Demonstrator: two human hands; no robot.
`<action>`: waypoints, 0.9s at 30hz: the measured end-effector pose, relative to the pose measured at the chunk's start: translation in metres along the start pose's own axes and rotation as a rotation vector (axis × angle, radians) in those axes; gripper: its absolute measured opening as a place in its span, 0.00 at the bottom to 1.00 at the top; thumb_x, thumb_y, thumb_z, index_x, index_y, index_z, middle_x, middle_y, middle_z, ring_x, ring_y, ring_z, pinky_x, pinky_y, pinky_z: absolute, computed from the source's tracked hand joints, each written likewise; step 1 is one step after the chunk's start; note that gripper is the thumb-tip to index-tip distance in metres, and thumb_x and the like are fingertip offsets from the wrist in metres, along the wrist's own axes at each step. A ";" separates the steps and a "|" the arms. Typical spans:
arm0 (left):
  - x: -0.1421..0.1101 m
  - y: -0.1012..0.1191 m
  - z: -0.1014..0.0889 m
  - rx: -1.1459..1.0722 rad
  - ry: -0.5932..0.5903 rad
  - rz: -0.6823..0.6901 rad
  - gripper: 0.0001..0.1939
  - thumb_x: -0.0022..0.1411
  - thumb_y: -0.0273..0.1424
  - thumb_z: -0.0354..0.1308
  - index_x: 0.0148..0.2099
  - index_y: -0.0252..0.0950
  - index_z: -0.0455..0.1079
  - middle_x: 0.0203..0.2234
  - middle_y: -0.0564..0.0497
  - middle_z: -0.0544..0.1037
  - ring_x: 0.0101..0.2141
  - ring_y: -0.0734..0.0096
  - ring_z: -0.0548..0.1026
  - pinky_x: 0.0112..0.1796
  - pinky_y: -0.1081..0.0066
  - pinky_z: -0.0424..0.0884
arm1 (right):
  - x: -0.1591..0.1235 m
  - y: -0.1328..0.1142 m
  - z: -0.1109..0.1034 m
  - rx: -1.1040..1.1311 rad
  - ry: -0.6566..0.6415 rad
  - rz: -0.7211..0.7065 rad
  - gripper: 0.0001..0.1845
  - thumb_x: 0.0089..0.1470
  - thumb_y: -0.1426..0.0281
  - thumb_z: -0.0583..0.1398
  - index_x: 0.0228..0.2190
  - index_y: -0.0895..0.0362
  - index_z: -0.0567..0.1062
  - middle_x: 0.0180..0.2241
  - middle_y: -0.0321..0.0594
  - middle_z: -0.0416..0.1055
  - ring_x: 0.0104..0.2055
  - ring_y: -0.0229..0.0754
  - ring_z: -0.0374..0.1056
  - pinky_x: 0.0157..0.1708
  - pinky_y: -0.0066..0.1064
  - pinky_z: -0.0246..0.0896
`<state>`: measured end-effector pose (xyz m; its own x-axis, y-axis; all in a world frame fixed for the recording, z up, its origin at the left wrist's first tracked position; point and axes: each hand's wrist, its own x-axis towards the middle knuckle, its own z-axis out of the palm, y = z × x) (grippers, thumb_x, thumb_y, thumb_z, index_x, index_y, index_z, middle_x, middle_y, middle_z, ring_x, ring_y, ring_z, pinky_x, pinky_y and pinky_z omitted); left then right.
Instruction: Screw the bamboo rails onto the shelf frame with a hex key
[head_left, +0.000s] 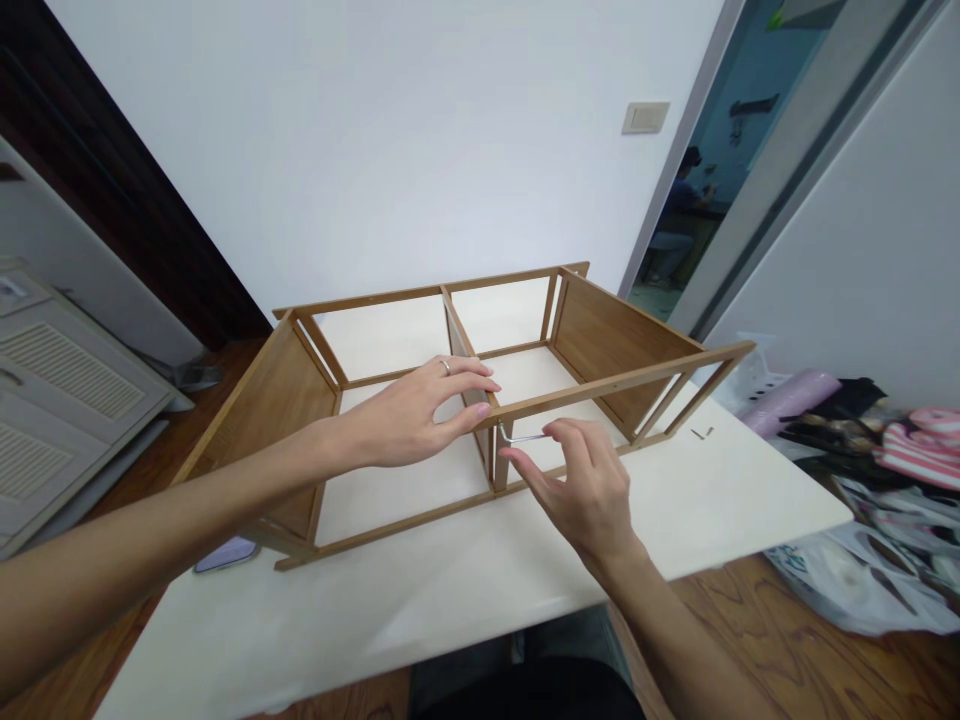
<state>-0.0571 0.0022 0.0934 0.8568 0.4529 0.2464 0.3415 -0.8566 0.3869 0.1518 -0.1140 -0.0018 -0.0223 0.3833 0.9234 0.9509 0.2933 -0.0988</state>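
Observation:
A wooden shelf rack (592, 390) lies on its side on the white table (480, 590), with panels at both ends and one across the middle. My left hand (424, 410), a ring on one finger, is closed over the rack where the middle panel meets the near upper rail. Just right of that joint, my right hand (589, 480) holds the long arm of a silver hex key (525, 438) at the fingertips. The key's short bent end meets the underside of the rail at the joint. The screw head there is too small to make out.
A phone (225, 553) lies under the rack's left end. Small pieces of hardware (703, 433) lie on the table at right. Bags and a purple roll (791, 400) are piled beyond. A white wall stands behind; a person (679, 200) sits through the doorway.

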 end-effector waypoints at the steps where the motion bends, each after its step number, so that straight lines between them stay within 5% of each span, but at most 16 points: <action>1: 0.000 0.000 0.000 -0.001 0.005 0.001 0.20 0.78 0.44 0.51 0.61 0.40 0.75 0.65 0.45 0.74 0.66 0.59 0.69 0.69 0.55 0.63 | 0.003 0.002 -0.003 -0.032 -0.021 -0.057 0.14 0.67 0.57 0.66 0.39 0.54 0.72 0.31 0.42 0.76 0.34 0.44 0.70 0.37 0.34 0.67; 12: 0.000 0.000 -0.001 -0.009 0.015 0.004 0.20 0.79 0.44 0.51 0.60 0.41 0.76 0.64 0.44 0.75 0.66 0.58 0.70 0.69 0.52 0.64 | 0.019 0.011 -0.015 -0.198 -0.197 -0.314 0.22 0.72 0.61 0.60 0.25 0.51 0.67 0.21 0.33 0.62 0.26 0.41 0.58 0.30 0.36 0.52; 18: 0.000 -0.001 0.001 -0.014 0.017 0.006 0.20 0.79 0.43 0.50 0.61 0.40 0.75 0.64 0.44 0.75 0.67 0.59 0.69 0.69 0.52 0.64 | 0.003 -0.001 0.002 -0.027 -0.164 -0.130 0.22 0.73 0.65 0.59 0.25 0.52 0.68 0.21 0.33 0.65 0.24 0.39 0.58 0.29 0.36 0.51; 27: 0.000 0.001 -0.001 -0.012 0.003 0.001 0.18 0.79 0.41 0.50 0.61 0.41 0.74 0.64 0.45 0.75 0.67 0.59 0.68 0.69 0.51 0.64 | -0.021 -0.050 0.040 0.166 -0.092 0.264 0.28 0.77 0.70 0.47 0.25 0.54 0.75 0.20 0.37 0.73 0.22 0.38 0.66 0.26 0.35 0.55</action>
<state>-0.0570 0.0014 0.0948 0.8561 0.4527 0.2494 0.3357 -0.8539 0.3976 0.0923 -0.1017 -0.0308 0.1832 0.5400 0.8215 0.8644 0.3096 -0.3963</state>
